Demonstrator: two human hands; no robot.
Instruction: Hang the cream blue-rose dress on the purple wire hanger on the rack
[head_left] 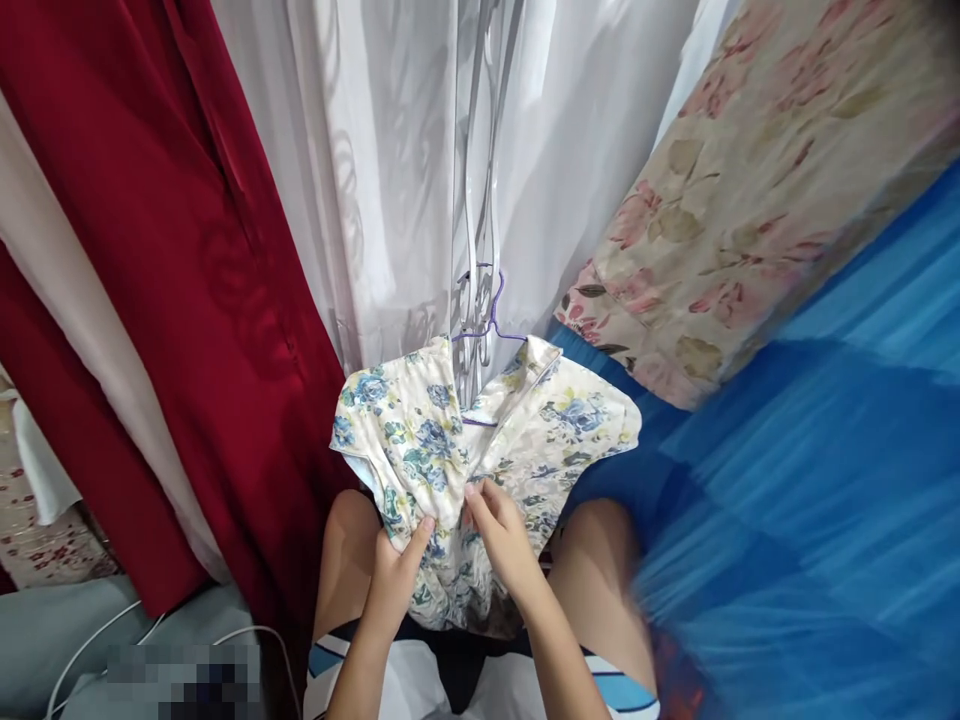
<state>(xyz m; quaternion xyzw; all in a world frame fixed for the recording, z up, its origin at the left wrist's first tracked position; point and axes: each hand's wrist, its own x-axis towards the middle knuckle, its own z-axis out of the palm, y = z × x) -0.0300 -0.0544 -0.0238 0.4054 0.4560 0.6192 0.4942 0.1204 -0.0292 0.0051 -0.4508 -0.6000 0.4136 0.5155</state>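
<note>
A cream blouse (577,420) with blue roses and short sleeves hangs in front of me on a purple wire hanger (493,322). Its lower part drapes down between my knees. My left hand (401,565) grips the front of the blouse on the left side, thumb on top and the other fingers hidden under the cloth. With thumb and fingers pinched, my right hand (499,525) holds the blouse's front edge just below the neckline. The neckline lies open in a V above my hands.
White curtains (397,150) and several white hangers (481,200) are behind the blouse. Dark red cloth (187,300) hangs left; a floral cloth (675,240) and blue tulle-like fabric (795,480) hang right. A white cable (97,640) lies on grey material at lower left.
</note>
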